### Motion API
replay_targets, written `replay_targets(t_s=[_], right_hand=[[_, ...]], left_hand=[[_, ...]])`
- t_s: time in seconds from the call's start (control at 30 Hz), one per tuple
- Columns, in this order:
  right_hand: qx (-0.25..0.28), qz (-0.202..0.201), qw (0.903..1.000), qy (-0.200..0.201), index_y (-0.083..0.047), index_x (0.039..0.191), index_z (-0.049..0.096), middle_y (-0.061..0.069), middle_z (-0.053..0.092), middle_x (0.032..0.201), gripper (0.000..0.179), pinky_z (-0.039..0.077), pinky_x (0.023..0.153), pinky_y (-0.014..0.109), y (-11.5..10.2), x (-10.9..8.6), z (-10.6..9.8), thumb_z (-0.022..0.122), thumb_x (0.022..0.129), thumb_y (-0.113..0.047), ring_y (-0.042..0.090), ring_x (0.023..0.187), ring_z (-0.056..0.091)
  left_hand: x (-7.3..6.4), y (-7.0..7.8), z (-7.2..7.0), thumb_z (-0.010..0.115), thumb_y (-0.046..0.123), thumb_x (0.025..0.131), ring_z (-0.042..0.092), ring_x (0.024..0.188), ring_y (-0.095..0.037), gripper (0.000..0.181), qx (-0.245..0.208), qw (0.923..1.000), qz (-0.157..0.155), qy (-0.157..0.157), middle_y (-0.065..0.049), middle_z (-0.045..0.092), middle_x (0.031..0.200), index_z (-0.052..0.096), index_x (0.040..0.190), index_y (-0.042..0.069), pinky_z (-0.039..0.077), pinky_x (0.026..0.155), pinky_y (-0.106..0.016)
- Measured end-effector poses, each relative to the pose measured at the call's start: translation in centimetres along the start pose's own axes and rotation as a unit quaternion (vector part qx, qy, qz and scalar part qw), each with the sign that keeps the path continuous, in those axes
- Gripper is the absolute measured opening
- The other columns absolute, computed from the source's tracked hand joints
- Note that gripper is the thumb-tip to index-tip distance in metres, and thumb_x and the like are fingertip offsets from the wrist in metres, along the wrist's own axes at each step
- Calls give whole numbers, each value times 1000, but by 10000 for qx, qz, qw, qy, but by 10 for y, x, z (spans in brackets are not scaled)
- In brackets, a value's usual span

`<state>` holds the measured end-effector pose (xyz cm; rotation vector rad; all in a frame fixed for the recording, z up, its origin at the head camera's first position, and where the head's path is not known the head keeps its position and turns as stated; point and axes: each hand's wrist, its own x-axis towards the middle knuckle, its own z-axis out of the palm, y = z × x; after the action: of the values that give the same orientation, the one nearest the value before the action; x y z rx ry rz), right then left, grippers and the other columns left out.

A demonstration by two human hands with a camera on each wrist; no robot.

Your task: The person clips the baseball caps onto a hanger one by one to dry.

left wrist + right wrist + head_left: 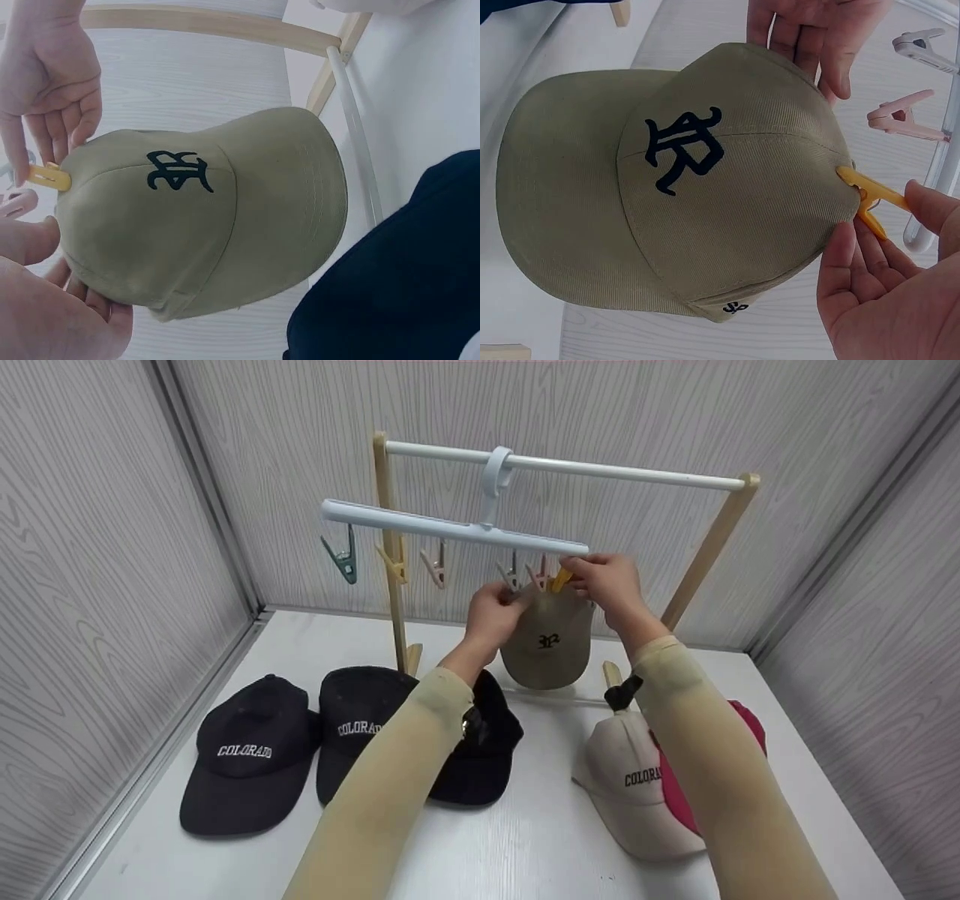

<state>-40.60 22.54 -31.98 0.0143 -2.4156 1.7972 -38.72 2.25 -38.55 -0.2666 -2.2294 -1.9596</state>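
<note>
An olive-khaki cap [547, 660] with a dark embroidered monogram hangs brim down below the right end of a pale blue clip hanger [405, 520]. My left hand [493, 615] holds the cap's side near the crown, its fingers partly hidden behind the fabric. At the top of the crown, my right hand [611, 585] pinches an orange-yellow clip [874, 196] between thumb and fingers. The clip's tip sits on the cap's crown in the right wrist view. Beside it dangle a pink clip [900, 116] and a grey clip [922, 49], both holding nothing.
The hanger hooks over the white rail [615, 472] of a wooden-legged rack. Farther left hang a green clip [345, 566] and a yellow clip [396, 564]. Dark caps [247, 735] lie on the white table's left; a beige cap [615, 757] overlaps a red one [750, 724] at right.
</note>
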Motion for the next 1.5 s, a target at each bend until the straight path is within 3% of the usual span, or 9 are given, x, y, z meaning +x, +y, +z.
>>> replay_targets(t_s=[0.2, 0.43, 0.93, 1.23, 1.5], right_hand=[[-174, -5, 9998, -18, -2, 130, 80, 12, 77, 119, 41, 62, 90, 33, 0, 2, 3, 81, 105, -35, 19, 101, 74], [-249, -28, 9997, 18, -2, 131, 79, 13, 77, 124, 41, 62, 89, 35, 1, 4, 5, 80, 105, -34, 20, 102, 76], [-382, -158, 9991, 7, -2, 128, 77, 14, 78, 121, 39, 60, 84, 39, 5, 4, 12, 79, 106, -34, 24, 102, 77], [-522, -169, 9985, -42, -1, 129, 76, 15, 77, 123, 36, 62, 94, 44, 4, 3, 15, 75, 108, -31, 26, 106, 76], [-597, -219, 9979, -158, -2, 131, 75, 14, 77, 124, 38, 60, 97, 46, 5, 1, 13, 75, 108, -33, 27, 109, 75]], left_hand=[[2, -3, -3, 74, 18, 109, 64, 105, -20, 18, -88, 9998, -146, -136, -10, 71, 116, 72, 115, 1, 55, 93, -38], [1, -3, -6, 73, 15, 110, 67, 122, -27, 31, -110, 9991, -339, -222, -16, 71, 130, 70, 135, -3, 56, 104, -41], [1, -8, -11, 73, 16, 109, 64, 129, -26, 38, 63, 9985, -501, -210, -14, 69, 139, 67, 143, 0, 54, 108, -40], [0, -10, -13, 73, 20, 110, 64, 132, -29, 44, 145, 9978, -605, -233, -17, 67, 142, 62, 147, -2, 53, 110, -42], [-1, -13, -17, 72, 20, 110, 64, 131, -31, 43, 265, 9981, -476, -285, -18, 66, 140, 62, 146, -2, 53, 108, -43]])
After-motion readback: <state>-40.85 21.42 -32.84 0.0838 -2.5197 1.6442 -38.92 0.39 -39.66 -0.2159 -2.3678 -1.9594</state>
